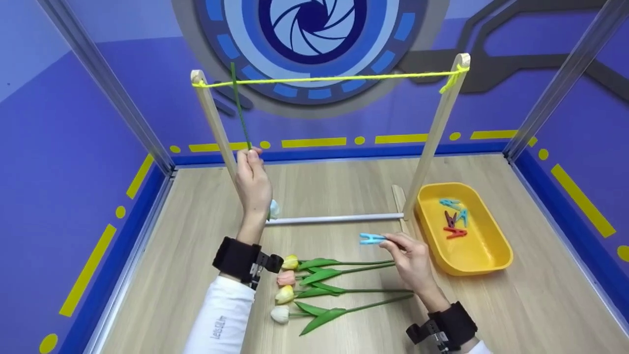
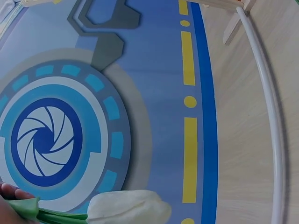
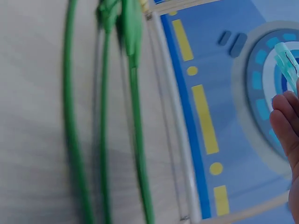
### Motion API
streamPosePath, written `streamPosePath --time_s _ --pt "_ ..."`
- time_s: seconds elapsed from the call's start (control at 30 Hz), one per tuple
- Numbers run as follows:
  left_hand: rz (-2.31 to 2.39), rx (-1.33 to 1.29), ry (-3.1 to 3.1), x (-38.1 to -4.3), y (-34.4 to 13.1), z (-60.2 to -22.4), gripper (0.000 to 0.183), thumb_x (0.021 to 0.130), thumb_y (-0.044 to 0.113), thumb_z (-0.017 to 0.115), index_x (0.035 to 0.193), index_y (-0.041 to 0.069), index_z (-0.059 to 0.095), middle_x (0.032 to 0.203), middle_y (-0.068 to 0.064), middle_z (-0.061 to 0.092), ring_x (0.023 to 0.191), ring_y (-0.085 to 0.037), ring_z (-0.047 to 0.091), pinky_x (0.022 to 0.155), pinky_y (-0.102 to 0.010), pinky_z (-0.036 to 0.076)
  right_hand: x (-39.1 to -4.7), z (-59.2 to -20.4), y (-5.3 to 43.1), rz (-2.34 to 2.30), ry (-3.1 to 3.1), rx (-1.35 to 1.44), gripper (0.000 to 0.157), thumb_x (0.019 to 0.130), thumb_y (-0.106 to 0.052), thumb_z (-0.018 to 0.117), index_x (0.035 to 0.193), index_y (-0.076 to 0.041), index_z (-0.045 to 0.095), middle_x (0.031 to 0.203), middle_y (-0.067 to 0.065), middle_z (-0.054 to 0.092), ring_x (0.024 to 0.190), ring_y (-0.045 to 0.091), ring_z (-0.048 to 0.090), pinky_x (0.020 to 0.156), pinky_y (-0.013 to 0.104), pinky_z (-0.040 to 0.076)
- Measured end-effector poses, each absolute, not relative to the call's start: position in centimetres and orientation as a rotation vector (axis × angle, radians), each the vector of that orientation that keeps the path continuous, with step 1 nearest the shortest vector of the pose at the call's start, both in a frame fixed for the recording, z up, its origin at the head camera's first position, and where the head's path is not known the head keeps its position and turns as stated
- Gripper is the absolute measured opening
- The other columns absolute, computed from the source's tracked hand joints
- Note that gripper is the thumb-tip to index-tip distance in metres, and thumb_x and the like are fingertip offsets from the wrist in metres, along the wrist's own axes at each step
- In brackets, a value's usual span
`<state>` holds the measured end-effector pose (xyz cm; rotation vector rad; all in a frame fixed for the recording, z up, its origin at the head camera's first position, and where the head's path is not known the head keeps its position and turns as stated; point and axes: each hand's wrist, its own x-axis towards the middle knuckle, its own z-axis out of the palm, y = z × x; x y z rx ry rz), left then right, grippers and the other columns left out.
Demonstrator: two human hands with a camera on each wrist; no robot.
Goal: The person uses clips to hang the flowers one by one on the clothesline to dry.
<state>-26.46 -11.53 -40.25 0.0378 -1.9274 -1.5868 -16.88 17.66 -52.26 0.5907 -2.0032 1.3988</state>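
Note:
My left hand [image 1: 254,184] grips an artificial tulip upside down, its green stem [image 1: 240,108] rising past the yellow string [image 1: 324,78] near the left post. Below the hand shows its pale bloom [image 1: 274,210]; in the left wrist view that white bloom [image 2: 128,207] is closer. A light blue clothespin [image 1: 372,239] is pinched by my right hand [image 1: 410,258], its end pointing left, over the table. The right wrist view shows part of the clothespin [image 3: 286,65] above the fingertips. Several more tulips [image 1: 322,292] lie in a row beside that hand, blooms to the left.
A yellow tray [image 1: 501,258] at the right holds blue, red and dark clothespins [image 1: 456,232]. The string runs between two wooden posts [image 1: 432,137], joined low down by a white bar [image 1: 339,218]. Blue printed walls surround the wooden table [image 1: 162,275].

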Motion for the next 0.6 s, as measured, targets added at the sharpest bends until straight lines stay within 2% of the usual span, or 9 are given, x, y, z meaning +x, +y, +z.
streamPosePath --time_s 0.13,0.3,0.5,0.57,0.6 --pt "-1.605 0.065 -1.942 -26.5 -11.6 -40.1 0.028 0.109 0.023 0.035 0.107 0.006 0.056 0.07 0.004 0.039 0.058 -0.01 0.035 0.055 -0.023 0.028 -17.8 -51.3 17.4 1.365 -1.986 0.603 0.024 0.07 0.022 0.074 0.089 0.008 0.074 0.078 0.018 0.073 0.069 0.0 0.06 0.062 0.008 0.048" --pt "-1.629 0.07 -1.948 -26.6 -11.7 -40.2 0.028 0.109 0.024 0.034 0.108 0.006 0.056 0.071 0.004 0.038 0.059 -0.01 0.034 0.056 -0.023 0.027 -18.9 -49.8 17.5 1.339 -1.993 0.631 0.025 0.074 0.015 0.076 0.095 0.003 0.076 0.087 0.015 0.075 0.079 -0.002 0.064 0.068 0.008 0.05" --pt "-1.633 0.062 -1.967 -26.5 -11.8 -40.4 0.028 0.109 0.021 0.033 0.108 0.004 0.056 0.071 0.002 0.038 0.059 -0.011 0.034 0.057 -0.024 0.028 -19.2 -46.4 17.0 1.351 -1.971 0.624 0.02 0.078 0.011 0.074 0.097 0.003 0.076 0.088 0.016 0.075 0.077 -0.004 0.062 0.067 0.008 0.048" --pt "-1.594 0.075 -1.973 -26.5 -11.7 -40.3 0.028 0.109 0.021 0.034 0.107 0.005 0.056 0.074 0.002 0.042 0.065 -0.012 0.04 0.06 -0.023 0.031 -19.3 -45.3 16.7 1.319 -1.966 0.652 0.02 0.078 0.011 0.075 0.096 0.002 0.076 0.087 0.016 0.075 0.076 -0.003 0.062 0.069 0.007 0.046" --pt "-1.574 0.078 -1.975 -26.5 -11.7 -40.3 0.028 0.109 0.021 0.034 0.107 0.004 0.057 0.076 0.001 0.044 0.068 -0.012 0.043 0.062 -0.023 0.033 -19.4 -44.7 16.6 1.307 -1.96 0.669 0.02 0.078 0.011 0.075 0.096 0.002 0.076 0.086 0.016 0.075 0.074 -0.001 0.06 0.074 0.008 0.048"
